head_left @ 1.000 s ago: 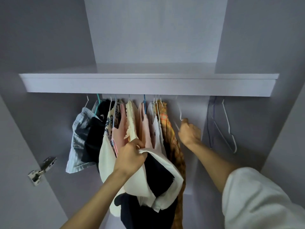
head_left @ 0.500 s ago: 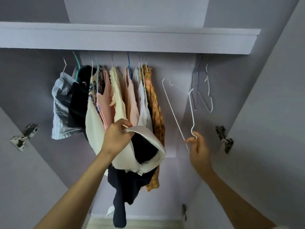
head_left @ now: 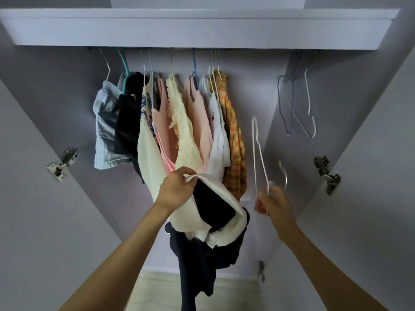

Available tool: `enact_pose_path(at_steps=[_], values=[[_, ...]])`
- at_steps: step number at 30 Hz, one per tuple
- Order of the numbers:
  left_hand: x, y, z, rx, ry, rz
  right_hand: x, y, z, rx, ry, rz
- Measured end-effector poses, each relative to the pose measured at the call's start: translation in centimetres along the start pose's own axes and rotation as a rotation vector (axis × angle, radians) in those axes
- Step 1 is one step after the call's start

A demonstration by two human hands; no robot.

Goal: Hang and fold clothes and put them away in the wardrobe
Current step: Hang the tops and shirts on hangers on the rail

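My left hand (head_left: 177, 189) grips a white and navy garment (head_left: 215, 223) by its white edge; the navy part hangs down toward the floor. My right hand (head_left: 272, 204) holds a white wire hanger (head_left: 258, 153) near its hook, with the hanger pointing upward. Both hands are in front of the open wardrobe, below the row of hung clothes (head_left: 179, 122). Those clothes hang from a rail hidden under the shelf (head_left: 202, 30).
Two spare hangers (head_left: 298, 106) hang at the right end under the shelf. The wardrobe's side panels carry metal hinges on the left (head_left: 62, 164) and right (head_left: 327, 173). A gap lies between the plaid shirt (head_left: 233, 140) and the spare hangers. Pale floor (head_left: 157, 292) shows below.
My right hand took the white hanger off the rail and brought it down and toward me. The camera tilted down. My left hand kept hold of the garment.
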State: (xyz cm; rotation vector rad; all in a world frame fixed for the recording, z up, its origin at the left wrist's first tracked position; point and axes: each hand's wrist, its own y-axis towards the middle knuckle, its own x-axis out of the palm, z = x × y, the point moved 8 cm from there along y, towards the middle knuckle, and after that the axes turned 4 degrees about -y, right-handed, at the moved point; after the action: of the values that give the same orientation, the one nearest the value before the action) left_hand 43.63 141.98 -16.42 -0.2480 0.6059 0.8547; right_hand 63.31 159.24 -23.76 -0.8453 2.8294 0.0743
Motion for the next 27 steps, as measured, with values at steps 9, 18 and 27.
enact_pose_path(at_steps=[9, 18, 27], values=[[-0.1, -0.4, -0.9, -0.054, 0.107, 0.006, -3.7, -1.4, 0.6, 0.011, 0.158, 0.472], [-0.5, -0.8, -0.6, -0.073, 0.153, -0.019, -0.6, 0.4, -4.1, 0.175, 0.761, 0.264], [-0.5, -3.0, 3.1, 0.127, -0.054, -0.263, 4.9, 0.5, -9.0, -0.103, 0.397, 0.115]])
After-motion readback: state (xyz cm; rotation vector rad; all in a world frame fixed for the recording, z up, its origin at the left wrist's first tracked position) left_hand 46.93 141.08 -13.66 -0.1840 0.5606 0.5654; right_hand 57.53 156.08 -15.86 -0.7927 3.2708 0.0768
